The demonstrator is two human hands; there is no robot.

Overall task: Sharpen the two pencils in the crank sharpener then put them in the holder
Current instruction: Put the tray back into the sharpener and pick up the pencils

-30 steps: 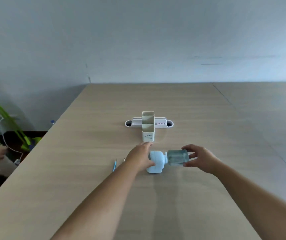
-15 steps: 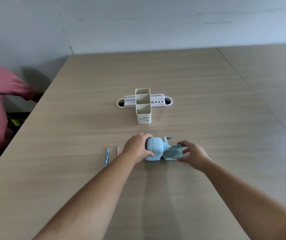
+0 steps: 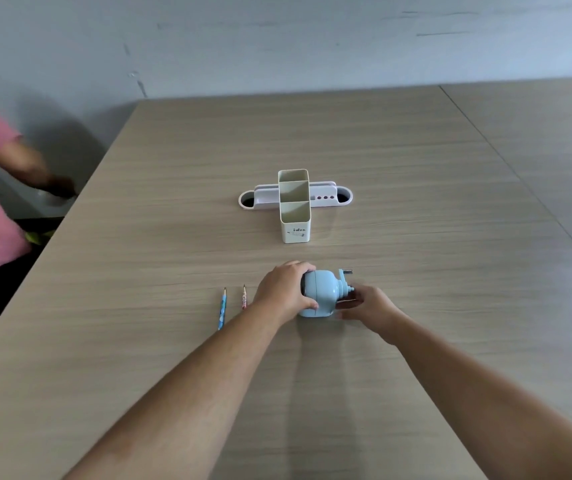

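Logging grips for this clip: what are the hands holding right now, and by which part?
The left hand grips the blue sharpener around its rounded body; the right hand holds its crank-side end. Both pencils lie untouched.

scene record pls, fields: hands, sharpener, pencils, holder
left hand: gripping sharpener body
right hand: at sharpener's crank end, grip unclear
sharpener: light blue, on table
blue pencil: flat on table, left of sharpener
red pencil: flat beside it, untouched
holder: upright behind sharpener, compartments look empty
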